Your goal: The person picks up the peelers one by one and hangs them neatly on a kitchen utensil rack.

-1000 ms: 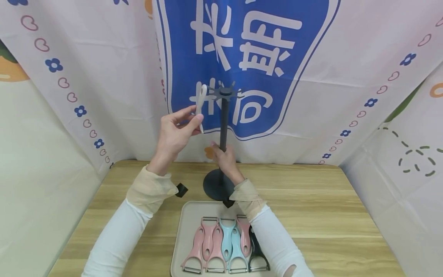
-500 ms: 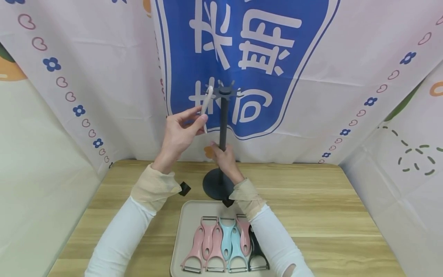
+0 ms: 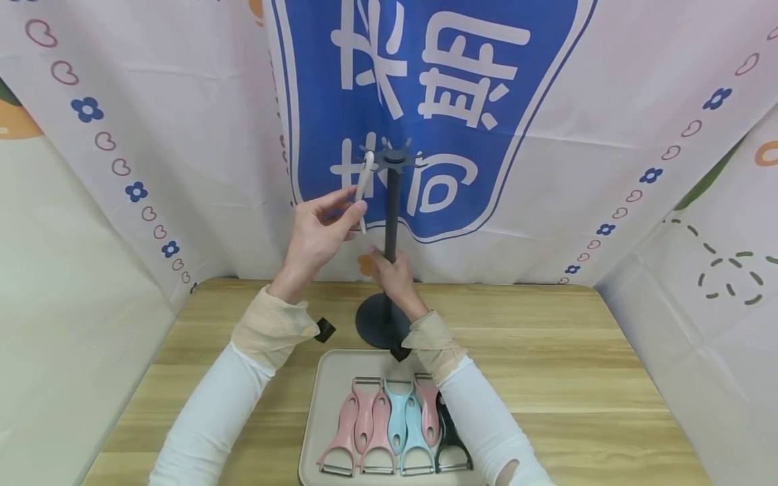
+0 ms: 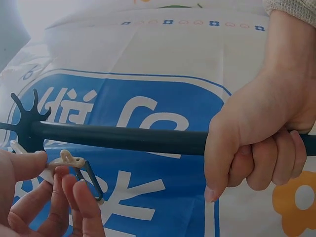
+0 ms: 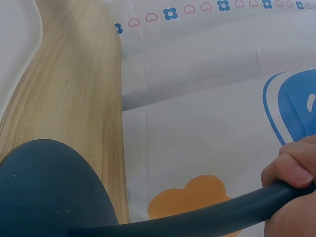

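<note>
White peeler (image 3: 364, 182) stands nearly upright beside the top of a dark stand (image 3: 392, 216), its long axis running roughly alongside the pole and its upper end leaning slightly toward it. The handle end points up at the ring of hooks (image 3: 395, 156); whether it touches a hook cannot be told. The blade end points down, below the pinch. The left hand (image 3: 317, 233) has its fingers and thumb clamped on the peeler from opposite sides. Lower down, the right hand (image 3: 395, 280) grips the pole, its fingers wrapped round it.

The round base (image 3: 372, 325) rests on the wooden counter (image 3: 547, 351). Just on its near side, a pale tray (image 3: 322, 385) holds four pink peelers (image 3: 346, 422), two light blue peelers (image 3: 414, 425) and a black peeler (image 3: 448, 428), lying side by side, some blades toward the person, others toward the stand. Behind hangs a white cloth (image 3: 200, 148) with a blue panel (image 3: 410, 88).
</note>
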`<state>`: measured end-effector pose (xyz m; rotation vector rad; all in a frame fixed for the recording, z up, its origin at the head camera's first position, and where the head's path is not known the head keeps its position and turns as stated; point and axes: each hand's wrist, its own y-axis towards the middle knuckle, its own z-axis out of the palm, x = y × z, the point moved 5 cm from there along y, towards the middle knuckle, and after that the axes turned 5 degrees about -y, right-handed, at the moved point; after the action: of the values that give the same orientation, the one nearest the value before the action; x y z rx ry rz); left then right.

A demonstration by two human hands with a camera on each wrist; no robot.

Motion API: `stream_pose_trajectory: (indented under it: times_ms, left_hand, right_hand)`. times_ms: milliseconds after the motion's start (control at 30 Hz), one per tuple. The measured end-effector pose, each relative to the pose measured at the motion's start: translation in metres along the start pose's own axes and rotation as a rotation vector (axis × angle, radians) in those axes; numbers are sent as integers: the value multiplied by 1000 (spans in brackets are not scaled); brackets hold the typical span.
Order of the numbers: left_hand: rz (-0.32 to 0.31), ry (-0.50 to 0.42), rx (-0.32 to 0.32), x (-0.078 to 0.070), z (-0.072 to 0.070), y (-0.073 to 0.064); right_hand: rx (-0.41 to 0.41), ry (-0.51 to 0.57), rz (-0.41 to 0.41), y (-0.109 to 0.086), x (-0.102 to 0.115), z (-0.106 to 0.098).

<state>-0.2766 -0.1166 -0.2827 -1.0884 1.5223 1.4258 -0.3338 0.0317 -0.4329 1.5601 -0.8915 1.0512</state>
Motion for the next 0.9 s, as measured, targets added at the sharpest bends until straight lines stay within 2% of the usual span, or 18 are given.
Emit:
stream_pose_trajectory:
  times_ms: [367,600,733,900]
  left_hand:
    - [57,116,-34,-4,-3,0]
    - [117,202,-28,-8,-1,-2]
    - [153,223,-23,-10,0,-3]
    - [156,216,-33,-8,0,-5]
  right_hand:
    - [4,33,-6,1,-2,1]
    - [12,15,0,0,0,0]
    - [4,12,-4,-1,2,0]
    - [-9,10,-7,-1,2,1]
